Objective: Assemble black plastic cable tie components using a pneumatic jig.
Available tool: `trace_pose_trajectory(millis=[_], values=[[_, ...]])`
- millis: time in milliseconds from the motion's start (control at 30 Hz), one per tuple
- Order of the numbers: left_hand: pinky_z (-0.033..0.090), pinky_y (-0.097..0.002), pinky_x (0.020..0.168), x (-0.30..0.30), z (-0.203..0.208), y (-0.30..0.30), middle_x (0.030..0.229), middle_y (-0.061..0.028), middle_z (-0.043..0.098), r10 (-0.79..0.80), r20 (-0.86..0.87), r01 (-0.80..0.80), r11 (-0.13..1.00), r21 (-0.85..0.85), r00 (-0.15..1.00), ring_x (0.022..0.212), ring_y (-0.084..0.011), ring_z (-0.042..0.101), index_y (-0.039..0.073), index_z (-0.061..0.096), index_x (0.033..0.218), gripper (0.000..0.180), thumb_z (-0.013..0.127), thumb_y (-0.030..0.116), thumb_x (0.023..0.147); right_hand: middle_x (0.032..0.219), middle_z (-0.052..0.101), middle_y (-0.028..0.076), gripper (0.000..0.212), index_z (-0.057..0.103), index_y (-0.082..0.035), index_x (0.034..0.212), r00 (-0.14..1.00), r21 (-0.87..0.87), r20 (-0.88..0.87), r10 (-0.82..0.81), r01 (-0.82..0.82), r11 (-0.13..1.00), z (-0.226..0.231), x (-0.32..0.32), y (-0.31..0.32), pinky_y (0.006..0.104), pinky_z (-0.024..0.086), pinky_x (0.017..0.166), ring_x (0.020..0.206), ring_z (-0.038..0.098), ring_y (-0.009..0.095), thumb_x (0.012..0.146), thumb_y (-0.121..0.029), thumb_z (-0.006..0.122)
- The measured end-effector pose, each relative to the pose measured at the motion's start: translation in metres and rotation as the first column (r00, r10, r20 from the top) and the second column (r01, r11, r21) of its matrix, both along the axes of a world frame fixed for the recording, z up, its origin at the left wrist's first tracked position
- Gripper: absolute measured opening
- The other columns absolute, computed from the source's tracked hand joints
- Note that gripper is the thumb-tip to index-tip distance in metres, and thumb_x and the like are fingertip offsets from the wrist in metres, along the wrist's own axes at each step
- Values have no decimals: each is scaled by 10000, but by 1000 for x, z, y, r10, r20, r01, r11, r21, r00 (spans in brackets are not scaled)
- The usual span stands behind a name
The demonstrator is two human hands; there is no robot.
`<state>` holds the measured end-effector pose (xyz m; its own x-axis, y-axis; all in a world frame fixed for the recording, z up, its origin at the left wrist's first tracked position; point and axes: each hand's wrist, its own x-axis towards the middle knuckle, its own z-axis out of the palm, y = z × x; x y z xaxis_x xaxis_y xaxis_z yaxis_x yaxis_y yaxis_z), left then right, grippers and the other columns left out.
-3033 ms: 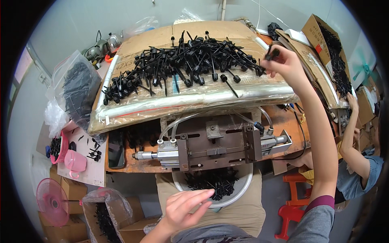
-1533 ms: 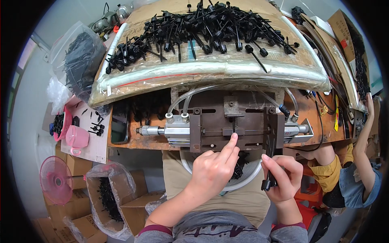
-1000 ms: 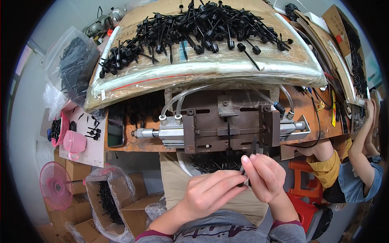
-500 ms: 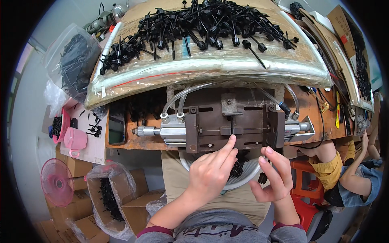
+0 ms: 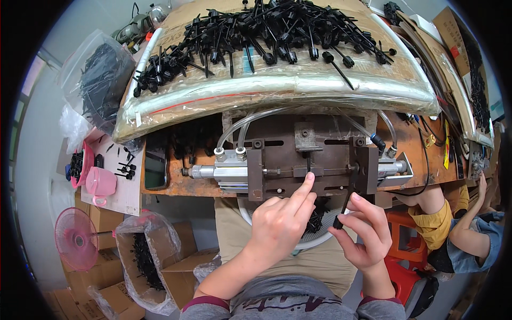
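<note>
My left hand point(image 5: 282, 218) reaches to the middle of a brown metal fixture point(image 5: 282, 133). Its index finger is stretched out, the tip at the lower end of a slim black rod point(image 5: 308, 163) standing in the centre block; nothing shows gripped in this hand. Just right of it, my right hand point(image 5: 365, 229) pinches a black plastic stem with a knobbed head point(image 5: 338, 222) between thumb and fingers, head downward. Silver air cylinders, left point(image 5: 232, 176) and right point(image 5: 388, 169), flank the fixture. In my lap, partly behind my left hand, a pale basket point(image 5: 304, 246) holds similar black pieces.
A film-wrapped cardboard tray point(image 5: 213, 95) above the fixture bears a heap of black stems point(image 5: 277, 32). Clear air hoses point(image 5: 234, 125) arch behind the fixture. A pink cup point(image 5: 100, 184) and phone point(image 5: 156, 168) lie left. Another person's arm point(image 5: 466, 234) shows at right.
The black stem in my right hand has swung into clearer view, its shaft now pointing up toward the fixture. My left index finger stays at the centre block. The whole view has shifted slightly.
</note>
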<state>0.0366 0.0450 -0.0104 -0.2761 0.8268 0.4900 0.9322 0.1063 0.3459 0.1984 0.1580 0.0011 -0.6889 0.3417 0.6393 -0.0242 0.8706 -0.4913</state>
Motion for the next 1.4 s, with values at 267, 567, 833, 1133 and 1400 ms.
trace_pose_trajectory(millis=[267,567,833,1133,1400], values=[[485,-256,541,-3,7,-14,1215,-78,685,-106,45,107,994,-27,993,547,-150,588,61,722,949,262,791,120,703,1248,619,220,270,653,33,977,996,-31,90,16,-13,999,-1,-26,-3,338,568,739,877,683,296,741,-18,775],[509,-262,560,-31,69,-13,832,-56,733,-136,102,126,987,98,985,691,-193,703,68,720,790,257,869,236,665,1286,621,209,186,640,-8,930,950,197,312,-31,-32,980,-10,-39,-7,268,505,597,624,636,159,760,-68,684],[508,-352,787,-83,93,125,960,-53,632,-43,-331,153,937,315,943,942,-238,600,48,707,889,132,669,10,768,1211,659,223,187,643,8,898,956,289,285,-65,-21,957,0,-48,-5,248,477,545,510,575,135,716,-33,659],[502,-374,820,-117,91,165,921,-74,661,-191,-395,260,957,127,898,915,-243,631,26,715,849,74,667,59,804,1214,667,182,214,645,-20,918,945,192,326,-25,-40,981,7,-45,-8,277,507,543,504,593,177,731,-78,732],[557,-274,587,-96,121,44,983,-113,665,-98,367,-105,863,495,925,722,-173,696,-22,664,1079,201,672,5,880,844,715,119,102,698,-7,895,989,-113,-149,3,-20,993,77,-91,36,292,532,570,592,662,174,809,-43,739]])
